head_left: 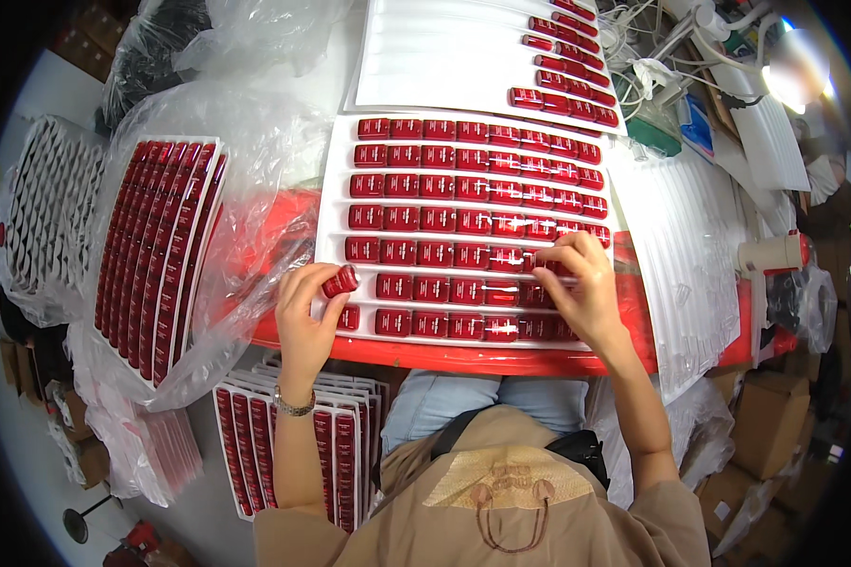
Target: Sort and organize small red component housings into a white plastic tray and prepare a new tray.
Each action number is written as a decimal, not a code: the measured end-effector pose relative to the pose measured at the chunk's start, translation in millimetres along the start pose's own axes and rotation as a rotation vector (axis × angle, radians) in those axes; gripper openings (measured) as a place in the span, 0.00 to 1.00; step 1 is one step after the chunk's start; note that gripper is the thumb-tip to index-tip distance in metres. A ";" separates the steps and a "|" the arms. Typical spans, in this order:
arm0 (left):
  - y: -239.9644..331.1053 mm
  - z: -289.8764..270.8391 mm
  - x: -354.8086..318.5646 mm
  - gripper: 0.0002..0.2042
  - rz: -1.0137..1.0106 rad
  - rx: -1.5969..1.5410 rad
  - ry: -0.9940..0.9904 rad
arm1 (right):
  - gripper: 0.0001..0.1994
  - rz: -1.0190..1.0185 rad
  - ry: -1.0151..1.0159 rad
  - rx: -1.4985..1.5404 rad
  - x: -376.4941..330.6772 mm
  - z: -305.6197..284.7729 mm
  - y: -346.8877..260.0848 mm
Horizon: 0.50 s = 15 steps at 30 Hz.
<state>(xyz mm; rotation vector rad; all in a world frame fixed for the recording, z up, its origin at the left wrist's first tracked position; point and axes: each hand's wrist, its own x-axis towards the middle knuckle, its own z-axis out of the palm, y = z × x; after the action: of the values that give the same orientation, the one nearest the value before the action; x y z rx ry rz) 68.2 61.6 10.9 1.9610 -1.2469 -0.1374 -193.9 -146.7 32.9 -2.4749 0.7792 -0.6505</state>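
Observation:
Between the thumb and fingers of my left hand [304, 307] is a small glossy red cylinder [340, 281], tilted, with a pale round end. It is over the left edge of a white tray [336, 203] lined with rows of similar red cylinders [416, 218]. A single cylinder [349, 318] lies just below that hand, at the left end of the nearest row. My right hand [584, 282] is over the right part of the near rows, its fingers curled and thumb bent in. Whether it grips one of the cylinders there is hidden.
Behind lies another white tray [444, 57], with red cylinders only along its right side. Filled trays stand at left [156, 250] in clear plastic and below the table [246, 444]. Stacked clear trays [681, 255], cables and a bright lamp [796, 76] are at right.

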 end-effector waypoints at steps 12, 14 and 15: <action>-8.4 19.8 -4.5 0.15 0.060 -0.071 -0.004 | 0.17 -0.005 -0.087 -0.162 3.7 22.5 -2.1; -8.4 21.2 -4.8 0.15 0.079 -0.087 -0.004 | 0.17 -0.013 -0.091 -0.170 4.9 23.1 -0.7; -9.6 20.8 -4.0 0.15 0.086 -0.091 0.005 | 0.18 -0.022 -0.091 -0.176 5.4 23.8 -0.9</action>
<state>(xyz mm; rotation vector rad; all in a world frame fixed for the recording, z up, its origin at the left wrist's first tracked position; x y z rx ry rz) 63.2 55.2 -10.8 1.8267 -1.2967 -0.1430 -176.3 -142.6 16.4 -2.6543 0.8062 -0.4920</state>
